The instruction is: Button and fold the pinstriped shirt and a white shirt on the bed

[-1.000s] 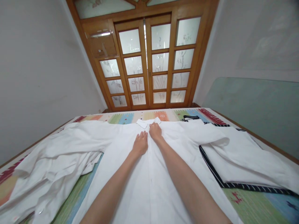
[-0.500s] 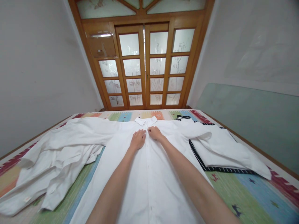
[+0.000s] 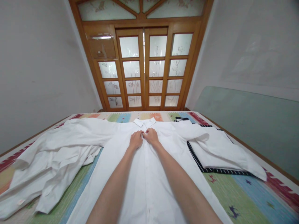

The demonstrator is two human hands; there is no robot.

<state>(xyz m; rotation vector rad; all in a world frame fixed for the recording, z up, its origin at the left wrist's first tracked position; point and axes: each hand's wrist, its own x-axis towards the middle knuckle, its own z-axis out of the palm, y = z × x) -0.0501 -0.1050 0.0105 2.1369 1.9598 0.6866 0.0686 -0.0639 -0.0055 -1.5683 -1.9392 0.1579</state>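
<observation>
A long white button-up shirt (image 3: pixel 130 174) lies spread front side up, its collar (image 3: pixel 144 122) at the far end and its sleeves out to both sides. Just below the collar, both hands meet at the front placket. My left hand (image 3: pixel 136 139) has its fingers curled onto the placket's left edge. Close beside it, my right hand (image 3: pixel 151 136) pinches the cloth on the other side, thumb and fingertips together. Any button between the fingertips is too small to make out.
A crumpled white garment (image 3: pixel 67 168) lies under the left sleeve. Under the right sleeve is a folded white piece with black striped trim (image 3: pixel 224 170). All rest on a colourful patterned cloth (image 3: pixel 233 193). Walls flank both sides; wooden glazed doors (image 3: pixel 144 68) stand beyond.
Both hands stay at the placket below the collar. My left fingers have curled in from lying flatter, and the fingertips have come closer together. The view has shifted slightly.
</observation>
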